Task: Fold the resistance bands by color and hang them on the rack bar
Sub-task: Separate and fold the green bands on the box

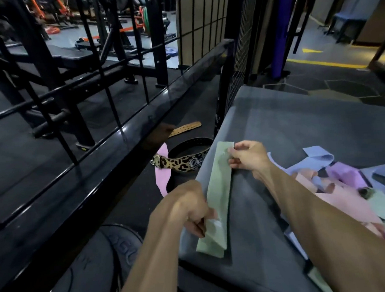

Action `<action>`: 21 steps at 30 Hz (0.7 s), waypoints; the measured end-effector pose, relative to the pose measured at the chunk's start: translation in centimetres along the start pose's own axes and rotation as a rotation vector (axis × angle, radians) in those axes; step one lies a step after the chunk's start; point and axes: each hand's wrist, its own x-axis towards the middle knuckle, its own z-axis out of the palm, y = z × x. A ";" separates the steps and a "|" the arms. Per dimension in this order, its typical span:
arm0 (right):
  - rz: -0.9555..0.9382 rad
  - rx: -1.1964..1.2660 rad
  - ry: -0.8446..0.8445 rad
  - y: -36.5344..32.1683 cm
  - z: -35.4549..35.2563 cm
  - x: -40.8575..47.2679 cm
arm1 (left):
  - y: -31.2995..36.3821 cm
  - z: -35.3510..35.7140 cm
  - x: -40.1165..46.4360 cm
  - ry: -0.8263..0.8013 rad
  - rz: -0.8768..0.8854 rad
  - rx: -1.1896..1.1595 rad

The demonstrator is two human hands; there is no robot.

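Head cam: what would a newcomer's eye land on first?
The green band, stretched flat on the grey pad at centre, with the left hand pinching its near end and the right hand its far end. Then the loose heap of pink, purple and blue bands at the right. Left of the pad, a leopard belt lies on the floor beside the black rack bar.

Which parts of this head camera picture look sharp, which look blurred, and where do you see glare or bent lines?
Head view: the green band and both hands are fairly sharp; the pile of bands at the lower right smears; glare streaks the glossy rack bar; the wide lens bows straight bars near the edges.
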 end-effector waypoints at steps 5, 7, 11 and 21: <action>-0.013 -0.114 0.058 1.1 0.2 0.4 | 0.4 0.3 0.4 -0.033 -0.035 0.046; -0.022 -0.158 0.071 1.2 0.1 0.6 | 0.2 0.3 1.0 -0.015 -0.022 0.081; -0.035 -0.251 0.101 1.2 0.2 0.8 | -0.3 0.0 1.8 0.010 -0.034 0.157; -0.084 -0.444 0.119 0.9 0.0 0.1 | -0.4 -1.0 1.2 0.137 0.010 0.430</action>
